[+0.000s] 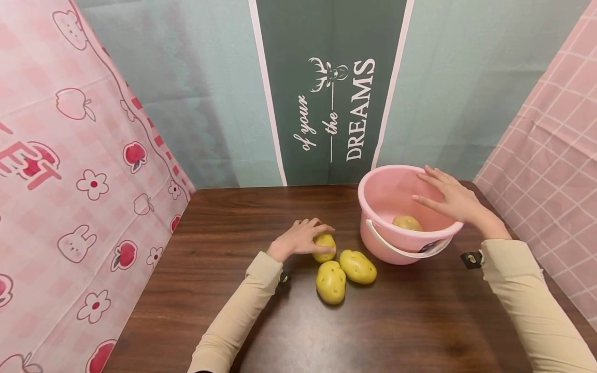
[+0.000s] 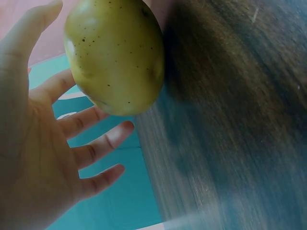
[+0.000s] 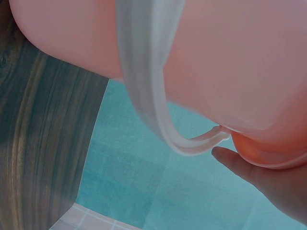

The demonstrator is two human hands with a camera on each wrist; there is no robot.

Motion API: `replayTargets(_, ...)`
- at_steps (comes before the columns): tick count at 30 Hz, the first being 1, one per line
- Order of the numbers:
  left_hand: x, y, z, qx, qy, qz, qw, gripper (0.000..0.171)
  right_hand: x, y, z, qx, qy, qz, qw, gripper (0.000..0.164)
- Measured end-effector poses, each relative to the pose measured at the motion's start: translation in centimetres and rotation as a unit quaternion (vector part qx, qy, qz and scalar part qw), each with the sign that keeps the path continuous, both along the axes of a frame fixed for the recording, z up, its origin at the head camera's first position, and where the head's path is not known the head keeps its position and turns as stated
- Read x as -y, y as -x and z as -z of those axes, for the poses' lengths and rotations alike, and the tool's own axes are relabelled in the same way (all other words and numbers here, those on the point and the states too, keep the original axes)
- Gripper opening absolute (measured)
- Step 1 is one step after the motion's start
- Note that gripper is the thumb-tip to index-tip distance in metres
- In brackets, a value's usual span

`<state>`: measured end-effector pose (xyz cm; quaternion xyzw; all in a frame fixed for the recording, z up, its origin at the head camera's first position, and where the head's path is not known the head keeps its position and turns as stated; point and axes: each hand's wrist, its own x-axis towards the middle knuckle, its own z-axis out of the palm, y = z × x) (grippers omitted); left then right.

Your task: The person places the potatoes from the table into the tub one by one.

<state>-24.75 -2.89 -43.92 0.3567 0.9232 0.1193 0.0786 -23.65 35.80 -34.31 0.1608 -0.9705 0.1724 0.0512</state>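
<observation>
In the head view my left hand (image 1: 303, 238) reaches over a yellow potato (image 1: 324, 247), thumb on the near side. The left wrist view shows spread fingers (image 2: 103, 146) beside that speckled potato (image 2: 115, 57), with the thumb apart from it. Two more potatoes lie close by, one nearer me (image 1: 331, 283) and another potato (image 1: 358, 267) to its right. My right hand (image 1: 450, 197) rests at the right rim of a pink bucket (image 1: 387, 243), its fingers extended and its thumb over the opening. Inside the bucket sits a potato (image 1: 407, 223).
A white handle (image 1: 396, 246) hangs across the bucket's near side. The dark wooden table (image 1: 224, 300) ends at a green cloth (image 1: 210, 103) behind. Patterned pink cloth (image 1: 93, 150) stands at the left, checked pink cloth (image 1: 555, 155) at the right.
</observation>
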Motion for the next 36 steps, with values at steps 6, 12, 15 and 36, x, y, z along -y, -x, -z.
replayTargets(6,-0.1,-0.1,0.3,0.009,0.003,-0.002,1.0,0.066,-0.2,0.2,0.3,0.001,0.006,-0.003,1.0,0.068)
replayTargets(12,-0.1,-0.2,0.4,0.014,0.011,-0.004,0.9998,0.068,-0.1,0.1,0.2,0.0,0.002,-0.002,1.0,0.069)
replayTargets(15,0.0,-0.2,0.4,0.016,0.011,-0.005,0.9998,0.069,-0.1,0.1,0.1,-0.001,0.0,0.0,1.0,0.069)
replayTargets(36,-0.2,-0.4,1.1,0.035,0.0,-0.008,0.9994,0.079,0.0,0.0,0.1,0.0,0.003,-0.002,1.0,0.069)
